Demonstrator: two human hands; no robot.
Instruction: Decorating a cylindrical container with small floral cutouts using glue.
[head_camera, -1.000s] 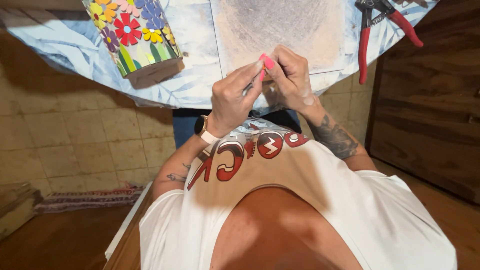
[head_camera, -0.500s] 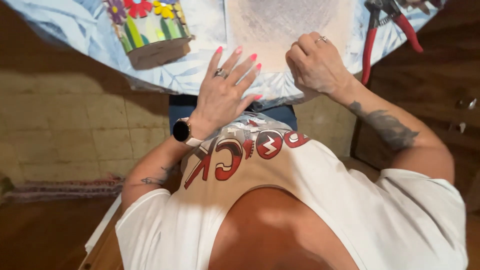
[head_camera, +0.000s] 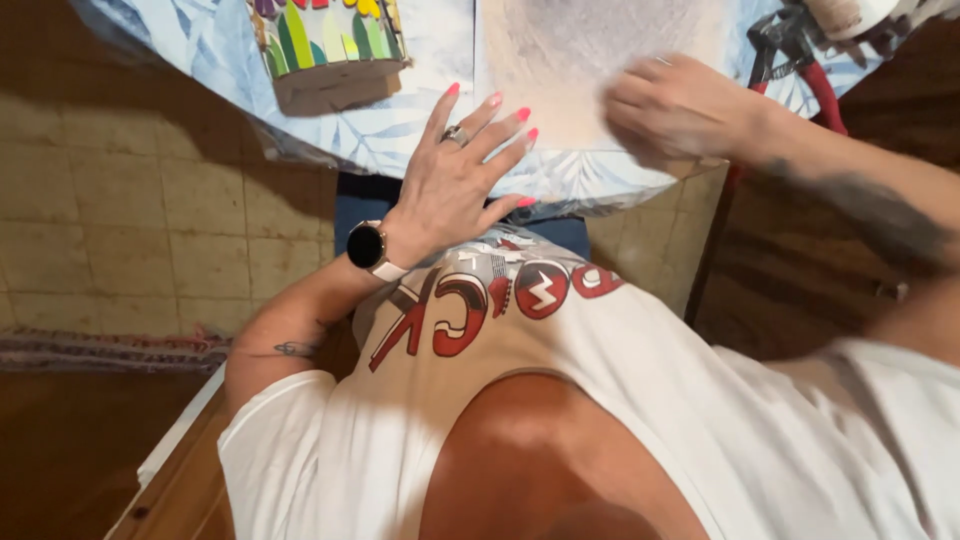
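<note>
A pale, whitish sheet (head_camera: 590, 60) with a fine grainy texture lies flat on the worktop (head_camera: 420, 130), which is covered in a light blue leaf-patterned cloth. The right hand (head_camera: 680, 110) rests on the sheet's right part, blurred, fingers curled in; whether the grip pinches anything cannot be told. The left hand (head_camera: 460, 180) lies flat just beside the sheet, fingers spread. A colourful mosaic block (head_camera: 325, 45) stands left; red-handled pliers (head_camera: 800, 70) lie right.
</note>
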